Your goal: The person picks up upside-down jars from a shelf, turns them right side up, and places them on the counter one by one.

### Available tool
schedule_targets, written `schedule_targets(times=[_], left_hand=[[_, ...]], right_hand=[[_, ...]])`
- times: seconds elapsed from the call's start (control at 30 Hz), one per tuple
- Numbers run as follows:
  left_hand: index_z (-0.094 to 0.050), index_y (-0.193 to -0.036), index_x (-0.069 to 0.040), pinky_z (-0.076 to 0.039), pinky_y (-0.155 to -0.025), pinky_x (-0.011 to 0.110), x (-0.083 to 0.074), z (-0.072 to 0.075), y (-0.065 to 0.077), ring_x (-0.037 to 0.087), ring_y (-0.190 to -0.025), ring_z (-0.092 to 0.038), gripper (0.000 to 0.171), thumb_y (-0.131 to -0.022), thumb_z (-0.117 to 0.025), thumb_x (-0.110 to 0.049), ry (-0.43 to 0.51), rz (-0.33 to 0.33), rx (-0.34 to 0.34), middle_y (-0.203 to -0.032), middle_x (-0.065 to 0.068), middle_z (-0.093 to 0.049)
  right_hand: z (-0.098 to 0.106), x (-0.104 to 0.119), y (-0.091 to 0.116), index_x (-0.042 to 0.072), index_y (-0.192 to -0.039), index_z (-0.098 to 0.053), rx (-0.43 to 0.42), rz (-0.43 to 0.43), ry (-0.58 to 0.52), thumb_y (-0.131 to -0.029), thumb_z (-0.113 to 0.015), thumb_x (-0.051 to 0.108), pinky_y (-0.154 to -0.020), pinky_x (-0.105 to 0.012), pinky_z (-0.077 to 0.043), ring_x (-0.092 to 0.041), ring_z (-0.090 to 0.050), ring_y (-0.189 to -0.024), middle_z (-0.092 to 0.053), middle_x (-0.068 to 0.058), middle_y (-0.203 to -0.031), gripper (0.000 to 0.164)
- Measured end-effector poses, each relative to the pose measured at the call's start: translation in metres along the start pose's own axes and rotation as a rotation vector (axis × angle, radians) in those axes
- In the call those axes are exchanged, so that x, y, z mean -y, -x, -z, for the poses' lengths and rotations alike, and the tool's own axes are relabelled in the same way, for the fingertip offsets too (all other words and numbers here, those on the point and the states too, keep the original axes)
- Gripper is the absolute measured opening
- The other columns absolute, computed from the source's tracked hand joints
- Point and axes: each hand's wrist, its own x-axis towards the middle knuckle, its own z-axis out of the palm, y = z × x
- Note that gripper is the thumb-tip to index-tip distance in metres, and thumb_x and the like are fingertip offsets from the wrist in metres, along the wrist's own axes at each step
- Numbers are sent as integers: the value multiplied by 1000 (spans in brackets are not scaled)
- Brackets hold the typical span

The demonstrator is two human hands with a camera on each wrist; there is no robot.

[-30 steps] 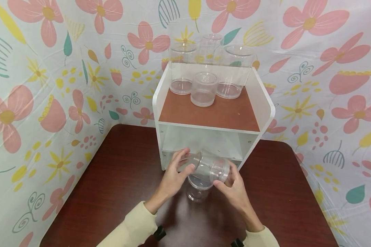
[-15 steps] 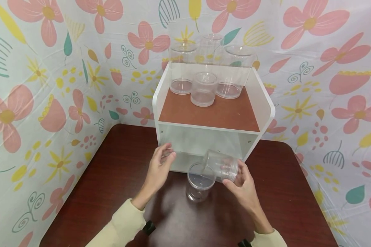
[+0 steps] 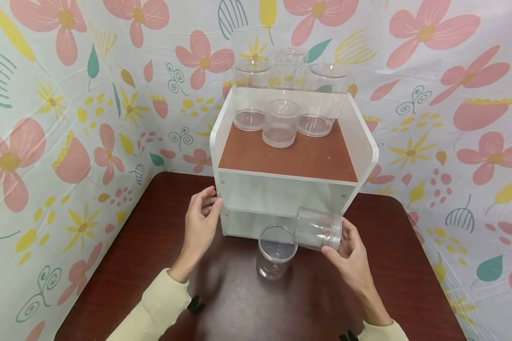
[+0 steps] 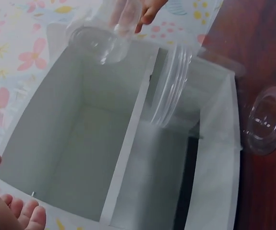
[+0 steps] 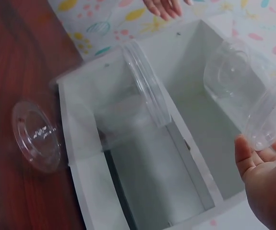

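Note:
My right hand holds a clear plastic jar by its ridged end, thumb below and fingers behind. The jar lies sideways in the air before the shelf unit. In the right wrist view my curled fingers meet the jar's ridged rim. A second clear jar stands upright on the table, just left of the held one; whether the two touch I cannot tell. My left hand holds nothing, its fingers loosely bent by the unit's left side panel. Contact with the panel is unclear.
The white shelf unit has a brown top bearing several clear jars, one in front of the others. Lower compartments face me. A dark red table carries the unit; flower-patterned cloth hangs behind and at both sides.
My left hand has let go of the jar and moved left to the unit's side. My right hand has carried the jar rightwards, off the standing jar.

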Motion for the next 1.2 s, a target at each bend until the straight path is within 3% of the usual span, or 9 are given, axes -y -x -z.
schedule_targets(times=[0.27,0.6,0.77,0.9,1.2], left_hand=[[-55,-144,0,-51,-101,39,3,0,-19,28,-122,-62,46,-103,-65,-16,-43,40,3,-138,17,-56],[-64,-137,0,-54,-98,42,6,-6,-41,29,-116,-68,38,-103,-65,-17,-79,15,9,-127,18,-68],[-72,-125,-6,-58,-82,36,8,-11,-47,21,-95,-72,28,-103,-64,-21,-143,32,-2,-109,11,-74],[-73,-122,-5,-50,-65,36,11,-15,-50,21,-77,-66,28,-104,-62,-23,-191,38,-15,-94,13,-75],[-74,-125,-11,-44,-51,35,13,-19,-51,23,-65,-65,30,-105,-60,-29,-199,79,-28,-88,16,-76]], right_hand=[[11,8,1,-5,-153,-36,-55,-30,109,-84,-60,-28,-104,-18,-43,-15,-54,-127,-53,-10,-140,77],[28,17,0,-5,-154,-37,-23,-1,200,-83,-63,-27,-96,-18,-45,-14,-55,-113,-53,-9,-132,78],[33,23,0,-3,-155,-39,-35,-21,287,-82,-67,-24,-90,-15,-47,-11,-57,-109,-55,-6,-129,81],[33,30,1,1,-154,-42,-62,-56,377,-80,-70,-23,-85,-14,-49,-11,-58,-106,-56,-5,-128,83],[35,46,-4,14,-155,-47,-61,-5,668,-71,-85,-12,-93,-11,-39,-8,-50,-118,-53,4,-138,96]])
